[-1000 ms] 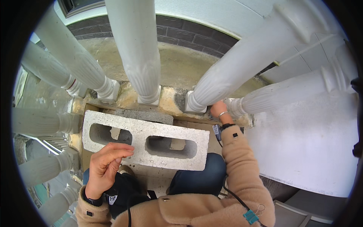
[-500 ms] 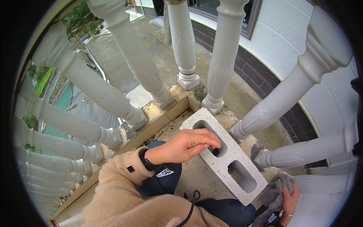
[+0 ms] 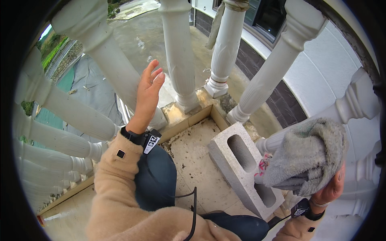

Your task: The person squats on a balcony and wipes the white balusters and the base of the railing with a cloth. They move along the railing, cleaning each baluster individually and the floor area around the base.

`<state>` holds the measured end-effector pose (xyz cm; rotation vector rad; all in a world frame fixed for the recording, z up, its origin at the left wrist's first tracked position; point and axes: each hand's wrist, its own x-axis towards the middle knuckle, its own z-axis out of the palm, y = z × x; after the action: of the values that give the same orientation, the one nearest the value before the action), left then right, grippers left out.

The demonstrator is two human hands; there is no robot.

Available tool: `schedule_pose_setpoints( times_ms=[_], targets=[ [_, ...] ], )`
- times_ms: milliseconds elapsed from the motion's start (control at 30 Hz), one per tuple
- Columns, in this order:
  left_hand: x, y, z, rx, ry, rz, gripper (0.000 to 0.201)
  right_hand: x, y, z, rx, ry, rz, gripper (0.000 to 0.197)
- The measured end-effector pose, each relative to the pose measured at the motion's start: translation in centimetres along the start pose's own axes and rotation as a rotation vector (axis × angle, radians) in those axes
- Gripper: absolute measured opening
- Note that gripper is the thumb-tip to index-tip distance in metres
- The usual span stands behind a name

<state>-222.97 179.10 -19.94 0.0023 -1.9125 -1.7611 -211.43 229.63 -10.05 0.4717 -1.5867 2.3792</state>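
Observation:
A bunched grey cloth (image 3: pixel 311 156) with a patch of pink-red threads is gripped in my right hand (image 3: pixel 333 188), raised at the right. The cloth covers most of those fingers and hides part of the concrete block (image 3: pixel 227 164). This pale grey block has two oblong holes and sits on the tiled floor in the railing corner. My left hand (image 3: pixel 147 92) is lifted in front of a white baluster (image 3: pixel 108 52) at the left, fingers stretched and somewhat apart, holding nothing.
White balusters ring the corner, standing on a stained low ledge (image 3: pixel 175 113) edged with tan tiles. Dirt specks lie on the tiled floor (image 3: pixel 197 160). My knees are bent close to the block, and a black cable (image 3: pixel 194 213) hangs before me. Beyond the railing are paving and a wall.
My left hand has left the block and swung up and left toward the balusters, its fingers opening out. My right hand has raised the grey cloth from low beside the block.

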Motion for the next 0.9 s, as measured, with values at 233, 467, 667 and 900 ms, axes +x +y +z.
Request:
schedule_pose_setpoints(
  times_ms=[233,467,667,900],
  targets=[
    [7.6,-4.6,3.3,-0.178,0.144,0.154,0.063,4.9,9.0,12.9,-0.073,0.104,0.258,0.059],
    [6.0,-6.0,2.4,0.042,0.121,0.283,0.07,12.2,16.7,19.9,-0.578,-0.021,0.283,0.043],
    [4.0,-2.2,-0.3,-0.049,-0.083,0.397,0.062,21.7,24.6,20.6,-1.028,-0.363,0.232,0.031],
    [-0.3,0.7,-6.3,-0.22,-0.382,0.158,0.041,29.4,38.5,23.2,-1.103,-0.386,0.21,0.035]
  ],
)
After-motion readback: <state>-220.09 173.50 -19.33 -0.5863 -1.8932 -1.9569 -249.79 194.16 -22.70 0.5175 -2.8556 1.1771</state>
